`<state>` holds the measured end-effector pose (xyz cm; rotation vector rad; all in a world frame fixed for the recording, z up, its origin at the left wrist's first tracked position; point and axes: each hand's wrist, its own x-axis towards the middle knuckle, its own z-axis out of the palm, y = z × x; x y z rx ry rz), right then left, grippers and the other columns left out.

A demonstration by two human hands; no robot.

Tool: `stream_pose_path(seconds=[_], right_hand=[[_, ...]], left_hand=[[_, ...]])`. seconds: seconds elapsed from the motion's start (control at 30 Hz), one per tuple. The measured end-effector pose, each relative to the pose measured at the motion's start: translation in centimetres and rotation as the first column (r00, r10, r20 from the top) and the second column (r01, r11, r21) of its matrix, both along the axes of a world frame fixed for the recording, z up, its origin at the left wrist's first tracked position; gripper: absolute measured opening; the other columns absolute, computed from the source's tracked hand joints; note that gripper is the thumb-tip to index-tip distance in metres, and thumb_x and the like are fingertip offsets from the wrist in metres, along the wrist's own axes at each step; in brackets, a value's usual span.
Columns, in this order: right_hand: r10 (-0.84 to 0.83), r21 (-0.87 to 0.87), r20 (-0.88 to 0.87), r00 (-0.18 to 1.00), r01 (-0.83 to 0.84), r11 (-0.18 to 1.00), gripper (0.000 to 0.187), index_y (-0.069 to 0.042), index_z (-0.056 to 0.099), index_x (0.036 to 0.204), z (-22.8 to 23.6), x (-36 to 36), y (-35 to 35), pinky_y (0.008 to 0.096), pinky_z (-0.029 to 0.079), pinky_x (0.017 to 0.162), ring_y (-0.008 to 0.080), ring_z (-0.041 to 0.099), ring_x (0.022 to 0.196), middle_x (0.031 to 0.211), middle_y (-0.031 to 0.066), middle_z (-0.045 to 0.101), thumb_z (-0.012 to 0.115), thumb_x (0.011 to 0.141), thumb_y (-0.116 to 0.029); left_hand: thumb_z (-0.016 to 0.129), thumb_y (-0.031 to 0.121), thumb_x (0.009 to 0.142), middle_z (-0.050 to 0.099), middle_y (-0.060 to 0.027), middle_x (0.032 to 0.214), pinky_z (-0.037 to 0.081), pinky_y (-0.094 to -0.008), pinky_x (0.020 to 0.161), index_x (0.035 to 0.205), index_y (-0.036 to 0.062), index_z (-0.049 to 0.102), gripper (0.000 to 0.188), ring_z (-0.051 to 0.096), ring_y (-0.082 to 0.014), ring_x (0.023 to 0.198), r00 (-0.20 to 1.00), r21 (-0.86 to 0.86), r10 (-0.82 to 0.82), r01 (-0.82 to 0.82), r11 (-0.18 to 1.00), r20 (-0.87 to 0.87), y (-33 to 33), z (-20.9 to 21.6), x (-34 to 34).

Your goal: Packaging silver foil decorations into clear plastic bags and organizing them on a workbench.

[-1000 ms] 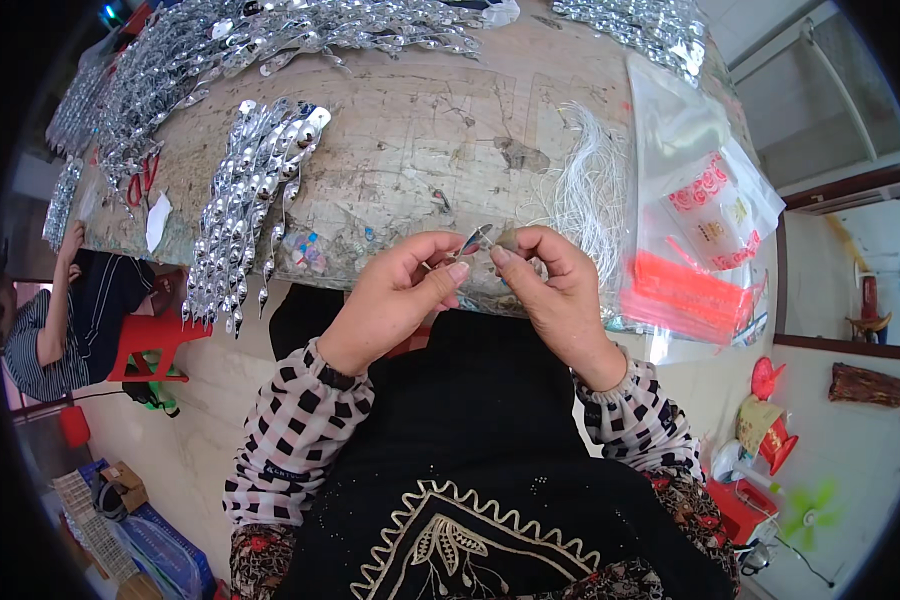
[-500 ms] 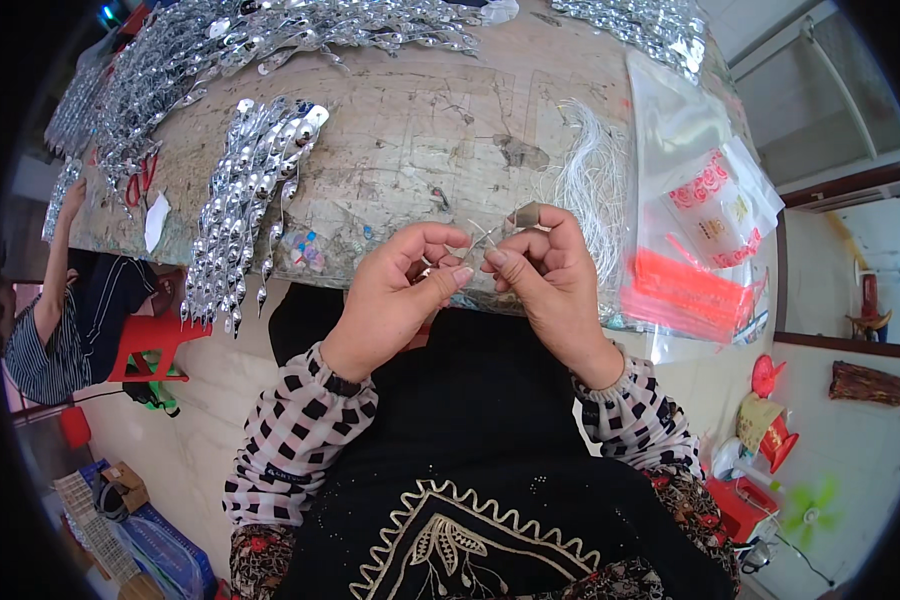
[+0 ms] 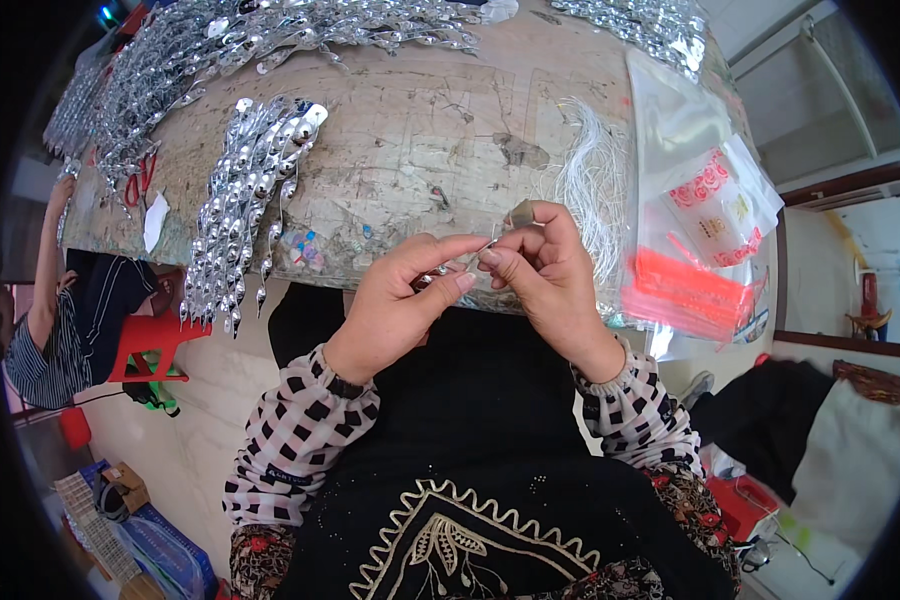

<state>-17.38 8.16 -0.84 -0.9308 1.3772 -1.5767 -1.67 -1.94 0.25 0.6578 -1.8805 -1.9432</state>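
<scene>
Both hands meet over the near edge of the worn table (image 3: pixel 410 130). My left hand (image 3: pixel 395 305) is closed, its thumb and forefinger pinching a thin white string (image 3: pixel 494 228). Close beside it, my right hand (image 3: pixel 550 285) pinches the same string between thumb and fingertips. A brownish strip of tape (image 3: pixel 521 213) is wrapped on a finger of that hand. Shiny silver bits show behind the left fingers, mostly hidden. A bundle of white strings (image 3: pixel 595 190) lies just right of the right hand. Silver teardrop-bead strands (image 3: pixel 245 200) hang over the table edge at the left.
Clear plastic bags (image 3: pixel 660 100), a floral packet (image 3: pixel 715 210) and red-orange bags (image 3: pixel 690 285) lie at the right. More silver strands (image 3: pixel 300 30) are heaped at the back. Red scissors (image 3: pixel 142 180) lie left. A co-worker (image 3: pixel 45 330) sits left; another person (image 3: pixel 770 420) stands right.
My left forefinger has stretched toward my right fingertips, and the string's crossed ends have drawn in between the hands. A person has come into view at the lower right. The left co-worker's arm has shifted.
</scene>
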Motion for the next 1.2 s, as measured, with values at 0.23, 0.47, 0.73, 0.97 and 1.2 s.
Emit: stream_pose_path(seconds=[0.23,0.47,0.73,0.97,1.2], right_hand=[[0.023,0.035,-0.344,0.939,-0.011,0.999,0.035,-0.002,0.041,0.123,-0.8,-1.0,-0.4,0.0247,0.051,0.07,0.0134,0.063,0.081,0.092,0.0098,0.064,0.055,0.091,0.002],[-0.019,-0.041,-0.606,0.796,-0.007,0.999,0.032,0.0,0.049,0.121,-1.5,0.0,-2.1,0.0276,0.053,0.072,0.0207,0.068,0.085,0.094,0.0145,0.067,0.054,0.09,0.003],[-0.089,-0.14,-0.659,0.747,-0.006,0.99,0.023,-0.001,0.058,0.111,0.0,-0.6,-3.1,0.0362,0.049,0.075,0.0338,0.06,0.09,0.102,0.0174,0.06,0.057,0.088,-0.001],[0.082,-0.018,-0.77,0.633,-0.15,0.989,0.024,-0.005,0.059,0.115,0.7,-0.9,-2.7,0.0365,0.04,0.096,0.0306,0.049,0.114,0.122,0.014,0.052,0.053,0.091,-0.004],[0.134,0.012,-0.819,0.558,-0.216,0.976,0.024,-0.006,0.06,0.111,0.7,-1.2,-3.1,0.0378,0.038,0.097,0.0317,0.048,0.113,0.121,0.0133,0.053,0.057,0.087,-0.002]], left_hand=[[0.057,0.005,0.09,0.053,-0.0024,0.087,0.043,-0.023,0.064,0.118,0.0084,0.063,0.029,0.051,-0.0092,0.071,0.991,-0.319,0.11,-0.127,0.939,-0.072,-1.1,-0.2,0.6],[0.058,0.002,0.089,0.055,-0.0037,0.093,0.043,-0.0229,0.076,0.118,0.007,0.062,0.03,0.053,-0.012,0.083,0.958,-0.562,0.268,-0.164,0.811,0.107,-2.6,1.1,2.8],[0.058,0.006,0.085,0.05,-0.0075,0.079,0.044,-0.0312,0.058,0.115,0.016,0.065,0.032,0.054,-0.0219,0.065,0.945,-0.77,0.278,-0.045,0.637,0.175,-2.1,1.4,3.8],[0.06,0.002,0.08,0.051,-0.008,0.08,0.044,-0.0338,0.058,0.113,0.0157,0.066,0.037,0.055,-0.0239,0.067,0.96,-0.859,0.172,0.109,0.5,0.222,-1.6,1.6,3.3],[0.063,0.007,0.074,0.048,-0.0075,0.081,0.044,-0.0375,0.057,0.113,0.0209,0.065,0.041,0.055,-0.0256,0.066,0.965,-0.906,0.138,0.151,0.396,0.222,-1.5,1.2,3.6]])
